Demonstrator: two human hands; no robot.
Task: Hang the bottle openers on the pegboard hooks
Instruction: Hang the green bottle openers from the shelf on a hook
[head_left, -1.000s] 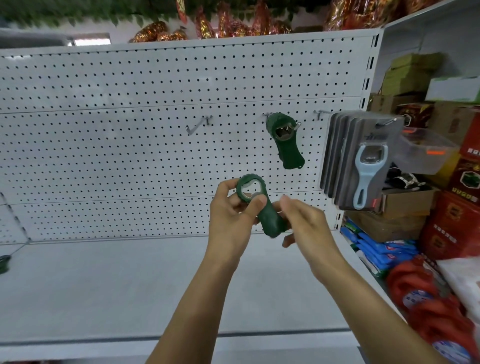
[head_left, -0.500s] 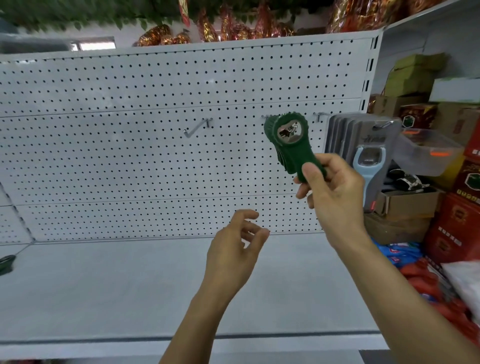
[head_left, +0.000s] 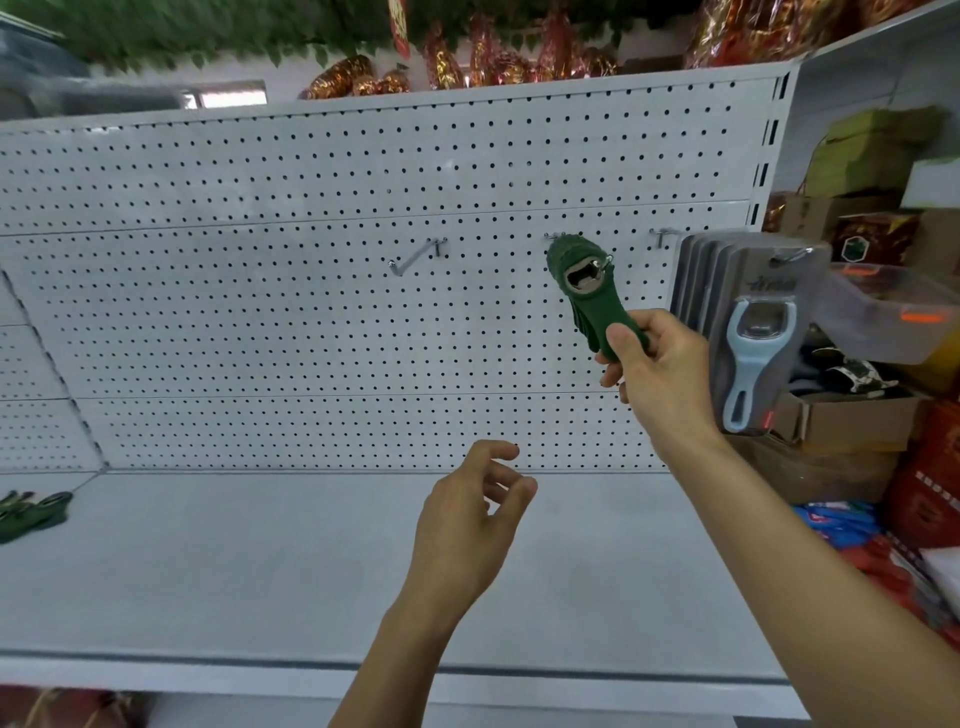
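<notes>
A green bottle opener (head_left: 587, 291) is held up at the middle hook (head_left: 602, 262) of the white pegboard (head_left: 311, 312), its metal head at the hook's tip. My right hand (head_left: 654, 364) grips its handle from below. More green openers hang behind it on the same hook. My left hand (head_left: 467, 514) hovers lower, fingers loosely apart, holding nothing. An empty hook (head_left: 415, 255) sticks out to the left. Several green openers (head_left: 31, 512) lie on the shelf at the far left.
Packaged blue openers (head_left: 753, 332) hang on the right hook beside my right hand. The white shelf (head_left: 260, 571) runs below the pegboard. Boxes, a clear plastic tub (head_left: 893, 312) and red packages fill the right side.
My right hand took the green opener from both hands and lifted it to the middle hook. My left hand let go and dropped away, empty.
</notes>
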